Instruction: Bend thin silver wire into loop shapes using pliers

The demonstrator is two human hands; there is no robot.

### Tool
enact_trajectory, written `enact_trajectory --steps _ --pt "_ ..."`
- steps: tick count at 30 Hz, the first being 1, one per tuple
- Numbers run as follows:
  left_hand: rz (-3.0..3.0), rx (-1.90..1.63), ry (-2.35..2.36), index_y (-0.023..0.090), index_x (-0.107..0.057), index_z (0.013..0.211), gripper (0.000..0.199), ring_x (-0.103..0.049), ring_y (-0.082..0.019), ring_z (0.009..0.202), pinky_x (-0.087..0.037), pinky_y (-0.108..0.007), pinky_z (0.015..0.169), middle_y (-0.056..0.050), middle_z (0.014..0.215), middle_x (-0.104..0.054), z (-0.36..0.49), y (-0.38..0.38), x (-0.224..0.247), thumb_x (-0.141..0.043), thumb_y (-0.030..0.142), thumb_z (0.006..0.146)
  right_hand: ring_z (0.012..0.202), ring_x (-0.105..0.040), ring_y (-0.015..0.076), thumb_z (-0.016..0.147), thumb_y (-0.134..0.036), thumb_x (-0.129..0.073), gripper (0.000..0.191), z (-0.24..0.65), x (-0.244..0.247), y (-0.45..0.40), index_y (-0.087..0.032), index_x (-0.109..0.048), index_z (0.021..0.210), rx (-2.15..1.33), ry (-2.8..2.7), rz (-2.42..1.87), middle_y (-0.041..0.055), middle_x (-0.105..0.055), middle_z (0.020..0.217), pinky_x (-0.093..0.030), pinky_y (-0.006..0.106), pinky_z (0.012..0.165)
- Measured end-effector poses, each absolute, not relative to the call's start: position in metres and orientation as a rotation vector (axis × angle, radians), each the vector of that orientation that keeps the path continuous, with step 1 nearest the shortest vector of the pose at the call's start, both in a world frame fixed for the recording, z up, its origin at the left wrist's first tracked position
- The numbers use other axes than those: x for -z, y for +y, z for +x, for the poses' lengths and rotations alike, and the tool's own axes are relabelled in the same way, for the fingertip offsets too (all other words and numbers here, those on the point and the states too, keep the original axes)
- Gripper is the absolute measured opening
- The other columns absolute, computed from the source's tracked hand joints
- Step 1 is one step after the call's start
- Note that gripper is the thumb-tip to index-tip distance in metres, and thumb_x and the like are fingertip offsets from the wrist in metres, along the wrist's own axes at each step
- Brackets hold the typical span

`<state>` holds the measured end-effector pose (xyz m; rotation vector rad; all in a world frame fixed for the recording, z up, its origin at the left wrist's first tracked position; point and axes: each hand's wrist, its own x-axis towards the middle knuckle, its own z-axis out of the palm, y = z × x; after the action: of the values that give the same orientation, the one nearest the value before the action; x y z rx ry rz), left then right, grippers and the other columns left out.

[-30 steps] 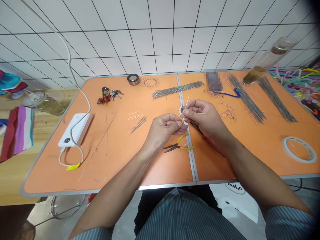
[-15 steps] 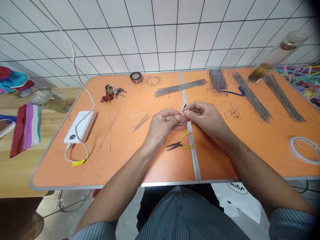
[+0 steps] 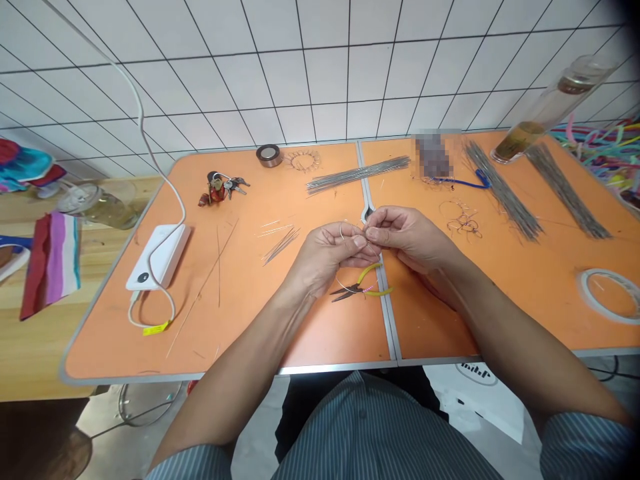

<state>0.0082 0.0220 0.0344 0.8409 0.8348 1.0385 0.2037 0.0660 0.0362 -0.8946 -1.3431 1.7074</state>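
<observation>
Fingertips of my left hand and my right hand meet above the table's middle seam, both pinched on a thin wire. One curved bit of it shows above my left fingers, and another arcs below them. The part between the fingertips is mostly hidden. Just beneath my hands lie pliers with yellow handles, their jaws pointing left; a small pink spot shows by them. To the left of my left hand are short loose wires.
Wire bundles lie at the back and right. Tangled wire, a tape roll, keys, a white power bank with cable, and a white ring surround the hands. A glass bottle stands back right.
My fingers have shifted slightly on the wire, and its arc below my left hand shows more clearly. The pink spot near the pliers now shows. The view has moved a little.
</observation>
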Motion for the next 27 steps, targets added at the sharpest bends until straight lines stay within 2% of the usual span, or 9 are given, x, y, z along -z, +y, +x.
enact_trajectory --steps 4,6,10,12,14,19,27 --pt "0.818 -1.078 0.861 0.016 -0.076 0.085 0.038 -0.083 -0.022 0.080 -0.068 -0.033 0.078 -0.009 0.086 -0.085 0.009 0.022 -0.036 -0.100 0.041 0.072 0.077 -0.067 0.0163 0.071 -0.052 -0.101 0.042 0.201 -0.041 0.061 -0.022 -0.076 0.087 -1.659 -1.382 -0.932 0.0002 -0.073 0.083 -0.059 0.032 0.076" --pt "0.823 -1.101 0.866 0.016 -0.076 0.086 0.036 -0.083 -0.022 0.081 -0.068 -0.031 0.078 -0.009 0.086 -0.085 0.009 0.021 -0.037 -0.099 0.041 0.073 0.079 -0.068 0.0175 0.079 -0.051 -0.096 0.036 0.201 -0.045 0.059 -0.022 -0.077 0.091 -1.526 -1.460 -0.988 0.0015 -0.073 0.086 -0.060 0.034 0.078" --pt "0.827 -1.092 0.865 0.015 -0.077 0.088 0.030 -0.083 -0.020 0.079 -0.067 -0.028 0.075 -0.009 0.084 -0.085 0.007 0.021 -0.039 -0.096 0.035 0.076 0.090 -0.069 0.0214 0.094 -0.035 -0.083 0.013 0.205 -0.049 0.059 -0.026 -0.079 0.103 -0.684 -1.687 -1.025 0.0057 -0.074 0.102 -0.060 0.039 0.084" --pt "0.821 -1.077 0.869 0.015 -0.077 0.088 0.029 -0.083 -0.020 0.078 -0.067 -0.029 0.075 -0.009 0.083 -0.084 0.007 0.021 -0.039 -0.096 0.034 0.077 0.101 -0.069 0.0251 0.097 -0.028 -0.078 0.015 0.209 -0.049 0.061 -0.028 -0.080 0.112 -0.322 -1.847 -0.954 0.0083 -0.073 0.114 -0.060 0.043 0.088" --pt "0.820 -1.066 0.877 0.015 -0.078 0.090 0.029 -0.083 -0.020 0.078 -0.067 -0.031 0.077 -0.009 0.083 -0.084 0.006 0.021 -0.039 -0.095 0.034 0.077 0.110 -0.068 0.0270 0.100 -0.023 -0.073 0.022 0.212 -0.049 0.062 -0.031 -0.081 0.118 -0.135 -2.006 -0.886 0.0089 -0.072 0.125 -0.060 0.044 0.091" --pt "0.866 -1.062 0.898 0.015 -0.080 0.092 0.031 -0.082 -0.021 0.080 -0.067 -0.033 0.080 -0.009 0.083 -0.084 0.006 0.021 -0.039 -0.096 0.036 0.076 0.111 -0.068 0.0258 0.103 -0.018 -0.066 0.025 0.216 -0.048 0.064 -0.034 -0.082 0.112 0.053 -2.131 -0.883 0.0049 -0.073 0.133 -0.059 0.042 0.088" --pt "0.948 -1.046 0.922 0.016 -0.081 0.094 0.029 -0.084 -0.023 0.085 -0.066 -0.033 0.081 -0.008 0.083 -0.084 0.005 0.020 -0.035 -0.095 0.038 0.080 0.109 -0.069 0.0265 0.105 -0.023 -0.065 0.020 0.221 -0.051 0.070 -0.031 -0.081 0.098 0.187 -2.215 -0.854 0.0033 -0.081 0.119 -0.054 0.044 0.094"
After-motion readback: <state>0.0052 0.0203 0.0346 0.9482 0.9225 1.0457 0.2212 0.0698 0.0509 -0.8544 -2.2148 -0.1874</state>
